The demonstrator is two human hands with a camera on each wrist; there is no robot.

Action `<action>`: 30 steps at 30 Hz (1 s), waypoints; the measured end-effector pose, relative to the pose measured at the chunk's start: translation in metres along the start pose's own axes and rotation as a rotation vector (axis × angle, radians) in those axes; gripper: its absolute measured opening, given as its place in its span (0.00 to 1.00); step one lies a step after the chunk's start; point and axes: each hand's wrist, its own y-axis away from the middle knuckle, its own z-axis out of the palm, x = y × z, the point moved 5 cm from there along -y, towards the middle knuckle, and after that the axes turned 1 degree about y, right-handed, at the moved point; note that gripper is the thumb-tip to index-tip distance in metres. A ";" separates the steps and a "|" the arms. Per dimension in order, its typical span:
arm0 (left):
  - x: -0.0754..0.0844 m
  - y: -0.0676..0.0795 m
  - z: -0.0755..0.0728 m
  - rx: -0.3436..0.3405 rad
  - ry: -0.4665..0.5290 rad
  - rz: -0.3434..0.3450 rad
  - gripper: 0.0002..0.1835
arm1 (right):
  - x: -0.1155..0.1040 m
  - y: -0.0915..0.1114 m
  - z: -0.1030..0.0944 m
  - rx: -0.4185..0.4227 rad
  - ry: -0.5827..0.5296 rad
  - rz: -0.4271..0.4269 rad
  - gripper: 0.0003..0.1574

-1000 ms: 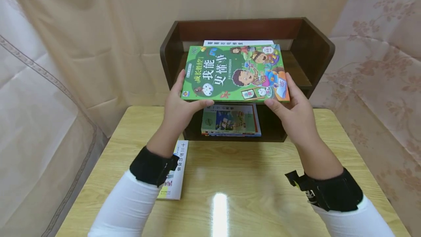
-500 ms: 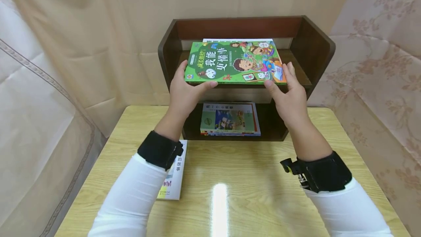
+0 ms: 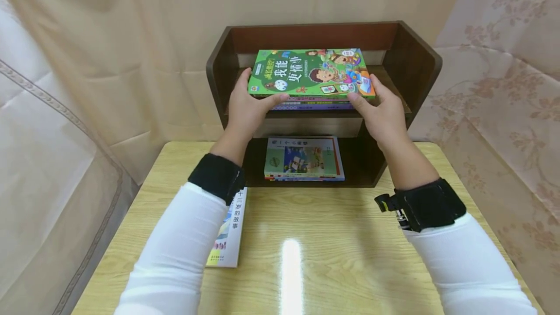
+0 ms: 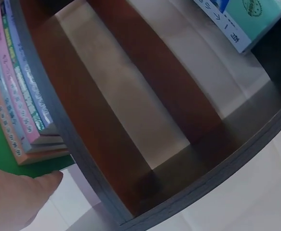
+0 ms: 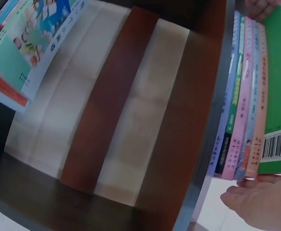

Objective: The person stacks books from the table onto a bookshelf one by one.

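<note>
A green children's picture book (image 3: pixel 312 73) lies flat over a stack of books (image 3: pixel 312 105) on the upper shelf of a dark brown bookshelf (image 3: pixel 415 69). My left hand (image 3: pixel 249 106) grips its left end, thumb along the front edge. At the opposite end my right hand (image 3: pixel 385 113) holds it the same way. The fingers under the book are mostly hidden. Colored spines of the stack (image 5: pixel 241 106) show beside the green back cover (image 5: pixel 276 96) in the right wrist view; whether the book's full weight rests on them, I cannot tell.
More books (image 3: pixel 305 159) lie stacked on the lower shelf. A white-covered book (image 3: pixel 232 230) lies on the wooden table (image 3: pixel 341 256) at the left, partly behind my left forearm. Beige curtains (image 3: pixel 175 52) hang behind the shelf.
Both hands have carried the green book back over the upper shelf. It now covers the white book cover that showed behind it, and the stack's spines have come into view below its front edge.
</note>
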 end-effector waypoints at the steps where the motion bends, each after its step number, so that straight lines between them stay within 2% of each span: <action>1: 0.000 -0.002 0.000 -0.004 0.003 -0.004 0.56 | 0.000 -0.002 0.000 0.002 -0.003 -0.002 0.51; 11: 0.002 -0.014 0.003 -0.045 0.023 -0.002 0.53 | 0.002 -0.014 0.004 0.011 -0.024 0.025 0.50; 16: 0.004 -0.018 0.004 -0.067 0.001 -0.009 0.53 | 0.002 -0.017 0.005 0.011 -0.047 0.019 0.50; 30: 0.007 -0.023 0.010 -0.080 -0.004 0.012 0.46 | 0.007 -0.024 0.002 0.055 0.061 0.006 0.49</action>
